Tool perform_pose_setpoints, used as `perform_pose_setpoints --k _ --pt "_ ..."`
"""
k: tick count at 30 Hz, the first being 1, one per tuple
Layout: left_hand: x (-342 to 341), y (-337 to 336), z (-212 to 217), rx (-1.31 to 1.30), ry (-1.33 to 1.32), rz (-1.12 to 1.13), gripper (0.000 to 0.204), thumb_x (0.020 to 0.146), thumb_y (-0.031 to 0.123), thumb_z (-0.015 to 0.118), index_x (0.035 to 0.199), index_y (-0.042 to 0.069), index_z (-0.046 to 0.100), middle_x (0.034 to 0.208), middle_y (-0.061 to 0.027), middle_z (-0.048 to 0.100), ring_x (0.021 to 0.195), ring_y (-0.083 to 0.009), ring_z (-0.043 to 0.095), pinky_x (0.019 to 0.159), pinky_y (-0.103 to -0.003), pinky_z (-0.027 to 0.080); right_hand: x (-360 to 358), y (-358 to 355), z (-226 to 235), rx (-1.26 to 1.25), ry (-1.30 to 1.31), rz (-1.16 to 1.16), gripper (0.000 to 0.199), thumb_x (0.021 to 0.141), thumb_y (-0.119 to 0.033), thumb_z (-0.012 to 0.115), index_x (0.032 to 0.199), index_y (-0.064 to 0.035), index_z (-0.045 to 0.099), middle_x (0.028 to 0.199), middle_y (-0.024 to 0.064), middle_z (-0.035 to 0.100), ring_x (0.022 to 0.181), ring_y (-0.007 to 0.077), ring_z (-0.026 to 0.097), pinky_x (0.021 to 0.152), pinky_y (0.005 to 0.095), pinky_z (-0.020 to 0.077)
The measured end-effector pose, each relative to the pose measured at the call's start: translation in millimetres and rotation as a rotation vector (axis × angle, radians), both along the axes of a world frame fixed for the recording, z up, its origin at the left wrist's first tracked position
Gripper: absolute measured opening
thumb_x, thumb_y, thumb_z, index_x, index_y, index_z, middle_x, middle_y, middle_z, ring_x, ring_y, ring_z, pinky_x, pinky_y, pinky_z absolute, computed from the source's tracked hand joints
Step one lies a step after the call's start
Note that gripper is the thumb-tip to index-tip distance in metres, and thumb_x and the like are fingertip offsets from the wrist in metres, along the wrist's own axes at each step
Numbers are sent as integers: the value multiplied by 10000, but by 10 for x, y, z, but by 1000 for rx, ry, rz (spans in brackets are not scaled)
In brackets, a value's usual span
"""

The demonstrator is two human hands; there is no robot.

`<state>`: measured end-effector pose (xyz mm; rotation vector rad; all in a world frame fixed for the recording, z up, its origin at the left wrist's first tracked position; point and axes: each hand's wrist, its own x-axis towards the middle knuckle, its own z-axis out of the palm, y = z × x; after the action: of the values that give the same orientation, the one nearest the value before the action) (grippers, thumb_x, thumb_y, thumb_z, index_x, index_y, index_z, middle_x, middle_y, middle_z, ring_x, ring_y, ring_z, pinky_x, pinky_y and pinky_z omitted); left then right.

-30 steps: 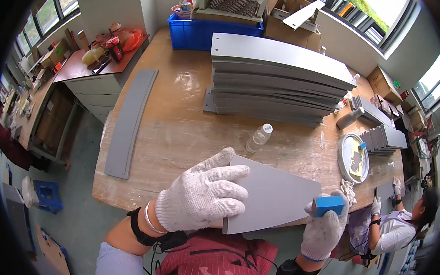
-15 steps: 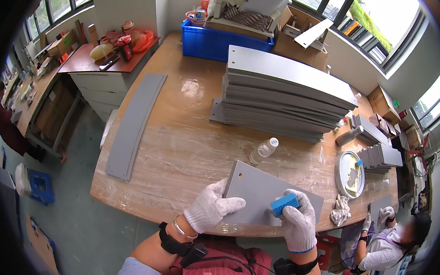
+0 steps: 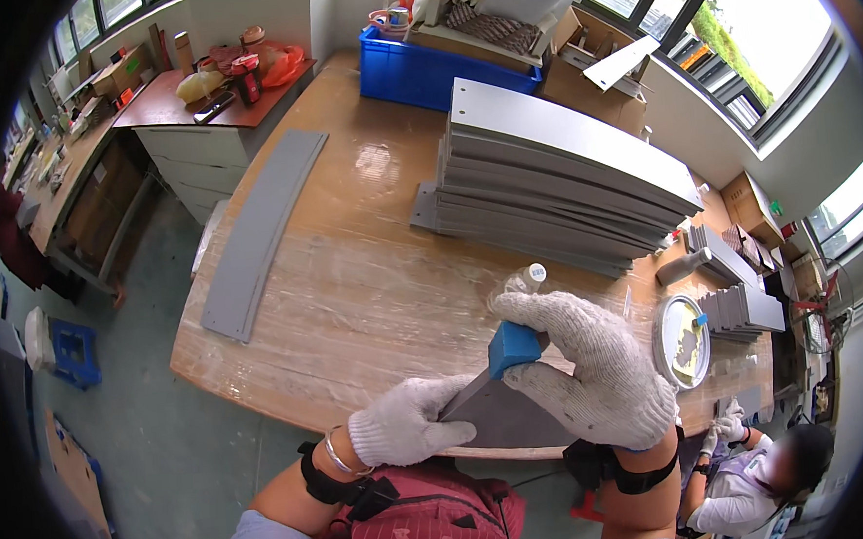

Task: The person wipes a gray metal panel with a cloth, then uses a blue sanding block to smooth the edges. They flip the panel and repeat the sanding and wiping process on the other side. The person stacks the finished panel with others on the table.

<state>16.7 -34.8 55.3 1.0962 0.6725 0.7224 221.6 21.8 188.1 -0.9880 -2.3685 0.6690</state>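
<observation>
In my white-gloved left hand (image 3: 405,422) I grip a flat grey panel (image 3: 523,423) by its left end, fingers and thumb closed on it. The panel is tilted up off the table near its front edge. My right hand (image 3: 608,377), also gloved in white, pinches a small blue block (image 3: 516,348), which looks like a sanding block. That block touches the panel's upper corner, and the right glove covers the panel's far part. Just behind the right fingers stands a clear bottle with a white cap (image 3: 535,273), partly hidden.
A tall stack of grey panels (image 3: 562,146) fills the table's back middle; one long panel (image 3: 266,239) lies at left. A round tub (image 3: 660,355) and smaller panel stack (image 3: 741,310) are right. Behind sits a blue bin (image 3: 407,76). A co-worker (image 3: 745,482) works at lower right.
My right hand has risen toward the panel's upper corner and now sets the blue block against it. The panel has been tipped up from lying flatter, with my left hand still on it.
</observation>
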Motion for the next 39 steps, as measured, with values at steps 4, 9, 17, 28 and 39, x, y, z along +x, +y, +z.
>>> perform_pose_setpoints --k 4,9,17,28,39 --pt "-28 30 46 34 103 -36 533 910 19 698 1415 -25 534 1237 -82 679 1121 -126 590 1012 -318 477 -102 83 49 62 -130 -15 461 817 -121 757 1258 -72 629 1024 161 695 953 379 671 838 454 528" --pt "-42 86 58 55 115 -19 559 908 38 702 1432 -28 518 1255 -85 670 1130 -135 593 1024 -320 472 -119 90 48 -10 -97 1 452 810 -129 768 1239 -65 639 1011 157 699 935 376 670 845 445 522" --pt "47 113 -108 -115 -68 121 668 897 57 655 1516 -19 417 1323 -113 643 1170 -146 599 1029 -316 483 -102 39 -451 72 298 -289 501 777 -5 829 1249 -24 662 1070 116 714 897 195 712 773 318 575" --pt "57 161 -165 -258 -158 138 723 899 38 694 1540 -10 363 1409 -114 582 1290 -196 543 1108 -365 431 -234 151 -788 148 176 -284 445 784 -24 812 1204 -22 663 1053 167 711 903 282 724 790 358 591" --pt "33 209 -232 -360 -138 244 590 978 177 632 1500 -15 434 1349 -115 620 1232 -181 581 1076 -346 460 40 -92 -991 -621 1351 -567 568 936 -264 722 1400 -36 488 1292 143 609 1093 274 629 983 428 505"
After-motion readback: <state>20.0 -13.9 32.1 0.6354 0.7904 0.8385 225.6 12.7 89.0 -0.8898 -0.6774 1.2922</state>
